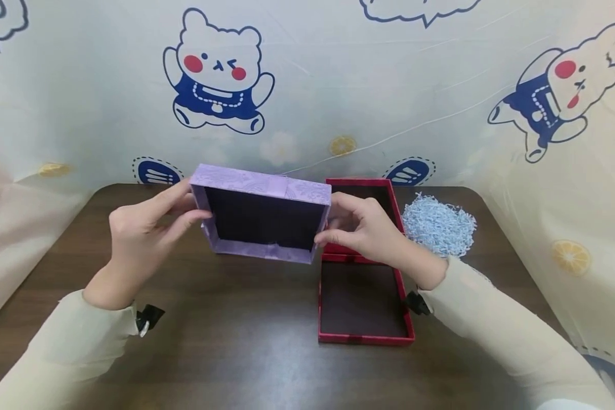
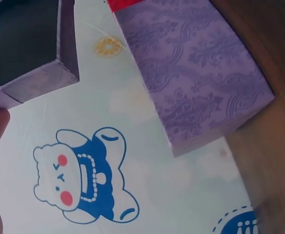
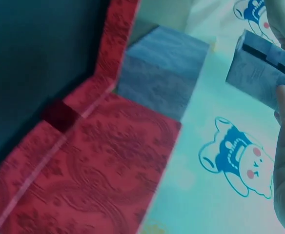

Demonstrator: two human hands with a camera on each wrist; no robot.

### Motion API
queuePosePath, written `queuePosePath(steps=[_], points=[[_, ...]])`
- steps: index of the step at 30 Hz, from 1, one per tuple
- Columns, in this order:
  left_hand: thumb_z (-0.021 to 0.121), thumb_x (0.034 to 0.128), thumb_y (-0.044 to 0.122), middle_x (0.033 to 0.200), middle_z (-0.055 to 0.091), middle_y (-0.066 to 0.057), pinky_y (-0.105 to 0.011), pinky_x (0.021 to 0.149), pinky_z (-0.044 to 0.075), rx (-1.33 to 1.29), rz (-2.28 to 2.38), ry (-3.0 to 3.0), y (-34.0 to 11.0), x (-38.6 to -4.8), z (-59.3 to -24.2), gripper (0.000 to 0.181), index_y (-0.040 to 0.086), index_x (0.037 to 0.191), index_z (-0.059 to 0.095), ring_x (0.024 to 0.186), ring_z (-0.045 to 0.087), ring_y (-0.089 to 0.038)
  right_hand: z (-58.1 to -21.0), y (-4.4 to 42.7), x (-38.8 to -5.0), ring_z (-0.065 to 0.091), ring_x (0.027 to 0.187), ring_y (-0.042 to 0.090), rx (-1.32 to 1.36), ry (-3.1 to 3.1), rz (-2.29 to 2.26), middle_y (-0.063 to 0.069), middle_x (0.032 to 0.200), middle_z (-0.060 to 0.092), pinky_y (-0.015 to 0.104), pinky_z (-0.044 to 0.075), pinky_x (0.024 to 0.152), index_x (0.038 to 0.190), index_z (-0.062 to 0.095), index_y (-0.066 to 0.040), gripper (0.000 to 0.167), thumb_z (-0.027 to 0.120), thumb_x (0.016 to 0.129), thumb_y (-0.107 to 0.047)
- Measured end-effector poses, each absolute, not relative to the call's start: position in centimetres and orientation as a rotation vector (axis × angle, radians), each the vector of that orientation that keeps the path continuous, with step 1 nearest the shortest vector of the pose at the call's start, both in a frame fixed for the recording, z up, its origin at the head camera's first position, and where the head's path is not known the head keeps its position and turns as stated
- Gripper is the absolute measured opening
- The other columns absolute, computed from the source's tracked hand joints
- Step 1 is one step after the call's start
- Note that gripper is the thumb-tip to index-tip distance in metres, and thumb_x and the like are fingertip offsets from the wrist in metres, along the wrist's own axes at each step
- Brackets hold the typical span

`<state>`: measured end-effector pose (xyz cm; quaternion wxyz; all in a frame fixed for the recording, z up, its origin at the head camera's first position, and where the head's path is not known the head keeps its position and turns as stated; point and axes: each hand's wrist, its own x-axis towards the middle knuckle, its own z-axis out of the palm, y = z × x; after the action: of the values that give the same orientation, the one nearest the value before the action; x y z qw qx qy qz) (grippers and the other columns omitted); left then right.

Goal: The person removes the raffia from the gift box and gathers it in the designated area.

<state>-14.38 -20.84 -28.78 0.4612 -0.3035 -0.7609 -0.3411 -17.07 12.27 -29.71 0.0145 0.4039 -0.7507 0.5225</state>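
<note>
Both hands hold a shallow purple patterned gift box [image 1: 266, 253] above the table, tilted so its dark inside faces the head camera. It may be a lid or a base; I cannot tell. My left hand [image 1: 144, 234] pinches its left wall between thumb and fingers. The right wall is pinched by my right hand [image 1: 369, 230]. A second purple box piece [image 2: 196, 73] shows in the left wrist view, apart from the held one, and looks bluish in the right wrist view; the head view mostly hides it.
To the right lies a red gift box [image 1: 366, 340] with dark insides, opened into two trays, its far part partly behind my right hand. Beside it sits a heap of light blue shredded paper [image 1: 441, 225]. Printed cloth [image 1: 307, 85] hangs around the brown table [image 1: 225, 341].
</note>
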Motion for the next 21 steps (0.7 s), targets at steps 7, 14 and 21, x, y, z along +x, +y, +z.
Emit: queuePosePath(steps=[7, 14, 21], points=[[0.069, 0.0873, 0.047, 0.091, 0.076, -0.019, -0.001, 0.061, 0.043, -0.804, -0.876, -1.989, -21.0, -14.0, -30.1, 0.057, -0.002, 0.116, 0.072, 0.086, 0.066, 0.015, -31.0, 12.6, -16.8, 0.075, 0.092, 0.019, 1.203, -2.443, 1.701, 0.017, 0.111, 0.073, 0.034, 0.061, 0.081, 0.128, 0.06, 0.001, 0.052, 0.08, 0.08, -0.002], [0.067, 0.0896, 0.048, 0.083, 0.076, -0.018, -0.003, 0.07, 0.049, -0.806, -0.929, -2.056, -20.8, -13.9, -31.8, 0.056, -0.003, 0.112, 0.072, 0.077, 0.066, 0.014, -32.6, 12.9, -16.7, 0.075, 0.082, 0.019, 1.151, -2.541, 1.843, 0.018, 0.106, 0.074, 0.033, 0.061, 0.081, 0.126, 0.06, 0.001, 0.048, 0.078, 0.082, -0.001], [0.086, 0.0755, 0.011, 0.081, 0.077, -0.015, -0.005, 0.069, 0.051, -0.823, -0.883, -2.158, -21.2, -13.6, -32.7, 0.04, -0.002, 0.11, 0.071, 0.067, 0.073, -0.006, -33.8, 12.8, -16.5, 0.075, 0.08, 0.022, 1.157, -2.604, 1.932, 0.019, 0.101, 0.075, 0.033, 0.06, 0.085, 0.123, 0.06, 0.002, 0.042, 0.075, 0.085, -0.001]])
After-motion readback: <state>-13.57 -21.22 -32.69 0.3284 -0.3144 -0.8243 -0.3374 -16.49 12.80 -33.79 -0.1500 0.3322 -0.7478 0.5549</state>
